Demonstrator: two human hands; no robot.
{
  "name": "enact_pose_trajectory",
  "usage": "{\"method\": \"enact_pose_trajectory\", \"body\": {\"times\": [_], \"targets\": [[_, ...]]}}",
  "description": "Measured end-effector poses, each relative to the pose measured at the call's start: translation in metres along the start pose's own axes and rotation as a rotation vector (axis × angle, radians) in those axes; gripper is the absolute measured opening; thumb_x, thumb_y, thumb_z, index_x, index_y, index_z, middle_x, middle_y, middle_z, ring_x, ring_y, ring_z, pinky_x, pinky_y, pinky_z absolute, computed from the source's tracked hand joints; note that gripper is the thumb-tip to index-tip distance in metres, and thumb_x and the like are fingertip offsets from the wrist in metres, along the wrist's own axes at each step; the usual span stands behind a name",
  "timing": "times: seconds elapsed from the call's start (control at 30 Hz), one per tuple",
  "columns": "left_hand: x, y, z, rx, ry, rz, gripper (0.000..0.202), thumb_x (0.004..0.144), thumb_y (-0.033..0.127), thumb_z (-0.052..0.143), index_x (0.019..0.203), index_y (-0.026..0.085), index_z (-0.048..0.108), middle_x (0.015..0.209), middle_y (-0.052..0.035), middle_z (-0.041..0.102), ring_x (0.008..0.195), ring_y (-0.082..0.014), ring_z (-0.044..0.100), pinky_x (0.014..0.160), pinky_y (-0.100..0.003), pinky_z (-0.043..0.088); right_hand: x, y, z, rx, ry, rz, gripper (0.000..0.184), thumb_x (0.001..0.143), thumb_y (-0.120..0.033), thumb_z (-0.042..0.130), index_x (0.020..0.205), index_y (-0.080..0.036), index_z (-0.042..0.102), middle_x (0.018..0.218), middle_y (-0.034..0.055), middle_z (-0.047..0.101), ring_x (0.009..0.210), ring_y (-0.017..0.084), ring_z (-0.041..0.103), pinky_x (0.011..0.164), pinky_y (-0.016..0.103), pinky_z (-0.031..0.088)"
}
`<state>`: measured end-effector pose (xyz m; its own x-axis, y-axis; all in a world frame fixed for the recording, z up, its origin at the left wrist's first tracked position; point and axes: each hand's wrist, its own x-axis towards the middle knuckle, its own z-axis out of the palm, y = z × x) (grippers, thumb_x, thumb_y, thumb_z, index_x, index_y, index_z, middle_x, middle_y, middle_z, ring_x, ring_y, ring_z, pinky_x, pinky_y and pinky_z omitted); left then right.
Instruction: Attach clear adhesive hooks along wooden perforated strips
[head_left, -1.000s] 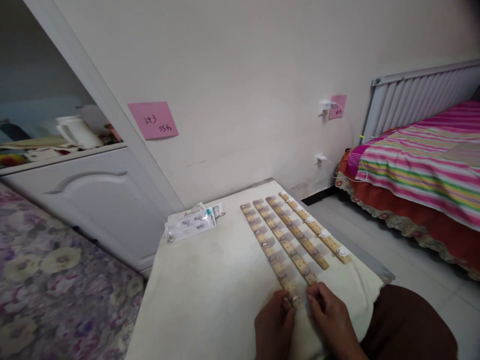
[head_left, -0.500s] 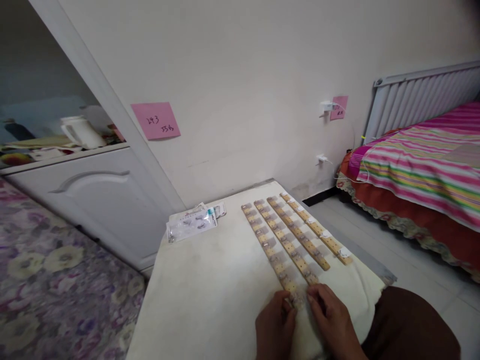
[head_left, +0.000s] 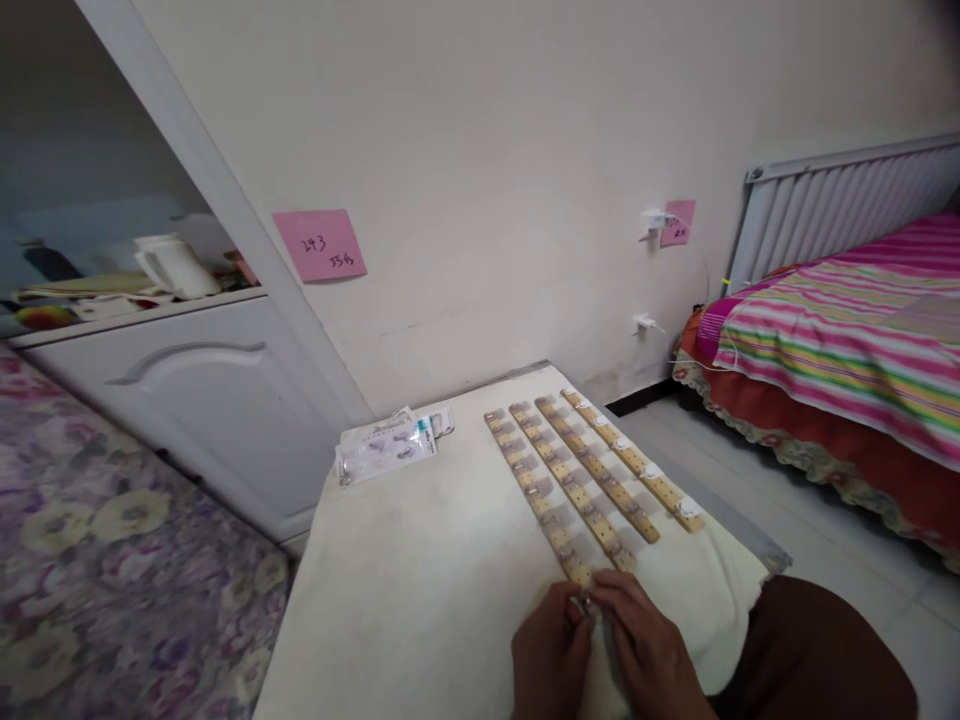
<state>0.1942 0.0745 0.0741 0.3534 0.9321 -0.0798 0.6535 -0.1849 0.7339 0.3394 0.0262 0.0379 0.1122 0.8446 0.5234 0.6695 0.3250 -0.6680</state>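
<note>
Your left hand and right hand hide the near end of the leftmost wooden strip; the shiny bit between them is too small to identify, and how each grip meets it is obscured. The bottom edge cuts off your tabletop; the right edge crops the bed. You can't read the packet.

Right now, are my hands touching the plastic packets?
No, the left hand and right hand are at the near end of a wooden strip, apart from the packets.
</note>
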Motion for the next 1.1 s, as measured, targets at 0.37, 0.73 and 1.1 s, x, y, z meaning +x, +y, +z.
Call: {"method": "enact_pose_trajectory", "body": {"times": [0.37,0.73,1.1], "targets": [[0.000,0.000,0.000,0.008,0.005,0.012,0.028,0.077,0.022,0.051,0.104,0.026,0.059,0.078,0.0042,0.066,0.073,-0.0144,0.062,0.067,-0.023,0.042,0.004,-0.004,-0.003,0.016,-0.038,-0.009,0.032,0.084,-0.010,0.040,0.102,-0.021,0.064,0.112,0.0090,0.065,0.102,0.017,0.066,0.088,0.024,0.054],[-0.001,-0.004,0.002,0.023,0.021,0.039,0.028,0.079,0.022,0.050,0.105,0.026,0.059,0.079,0.0045,0.066,0.074,-0.0136,0.062,0.069,-0.022,0.043,0.002,-0.002,0.000,-0.011,-0.055,-0.065,0.035,0.083,-0.008,0.038,0.106,-0.021,0.060,0.112,0.0094,0.063,0.101,0.016,0.066,0.086,0.023,0.054],[-0.003,-0.006,-0.001,-0.019,0.025,0.032,0.029,0.079,0.017,0.048,0.108,0.023,0.053,0.074,0.0049,0.061,0.069,-0.0128,0.060,0.066,-0.021,0.041,-0.005,0.006,-0.005,0.053,0.111,-0.086,0.025,0.088,-0.015,0.042,0.099,-0.022,0.063,0.105,0.0089,0.065,0.101,0.019,0.065,0.084,0.027,0.056]]}}
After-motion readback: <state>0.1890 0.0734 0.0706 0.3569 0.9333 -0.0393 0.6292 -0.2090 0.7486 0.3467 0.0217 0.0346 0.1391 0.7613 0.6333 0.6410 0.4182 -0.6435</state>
